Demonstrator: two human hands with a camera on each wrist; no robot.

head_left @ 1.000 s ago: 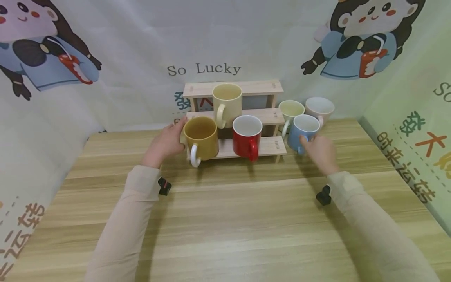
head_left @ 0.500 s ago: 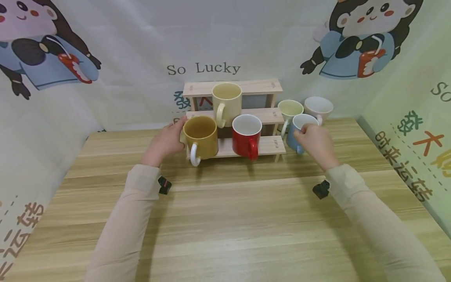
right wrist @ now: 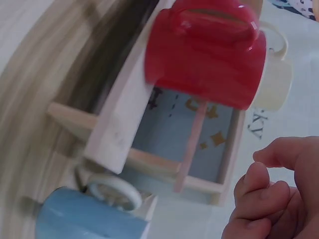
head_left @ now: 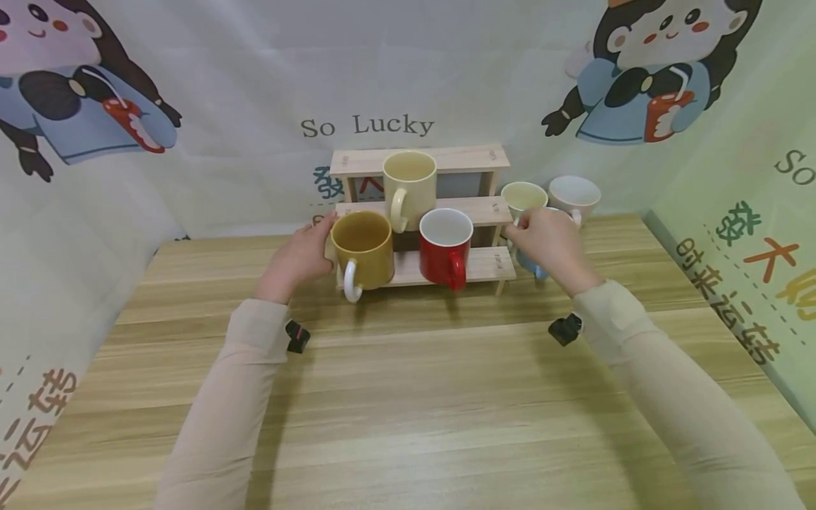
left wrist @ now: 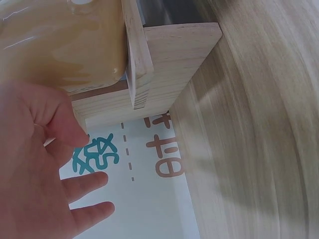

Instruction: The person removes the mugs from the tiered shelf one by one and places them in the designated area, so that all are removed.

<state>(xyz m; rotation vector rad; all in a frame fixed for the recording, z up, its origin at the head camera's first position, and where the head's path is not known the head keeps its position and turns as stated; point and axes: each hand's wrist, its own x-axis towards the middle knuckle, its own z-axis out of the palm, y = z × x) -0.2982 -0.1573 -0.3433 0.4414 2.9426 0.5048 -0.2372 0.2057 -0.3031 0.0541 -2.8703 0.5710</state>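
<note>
My left hand (head_left: 299,258) is at the left end of the three-step wooden shelf (head_left: 487,262), next to a mustard mug (head_left: 372,262) with a white handle. In the left wrist view, fingers (left wrist: 89,184) reach out loosely past the shelf's end and hold nothing. My right hand (head_left: 551,244) is over the blue mug (head_left: 532,265), mostly covering it, and overlaps the front of a pale green mug (head_left: 524,195). The right wrist view shows its fingers (right wrist: 261,204) curled, with nothing between them. A red mug (head_left: 443,258) stands on the bottom step.
A cream mug (head_left: 411,191) stands on the middle step. Beside the shelf, a pinkish-white mug (head_left: 574,195) is at the back right. A printed cloth (head_left: 255,106) hangs close behind the shelf, and the wood-grain table (head_left: 408,397) extends in front.
My right hand has let go of the blue mug and moved left over it, toward the shelf's right end. My left hand has stayed in place.
</note>
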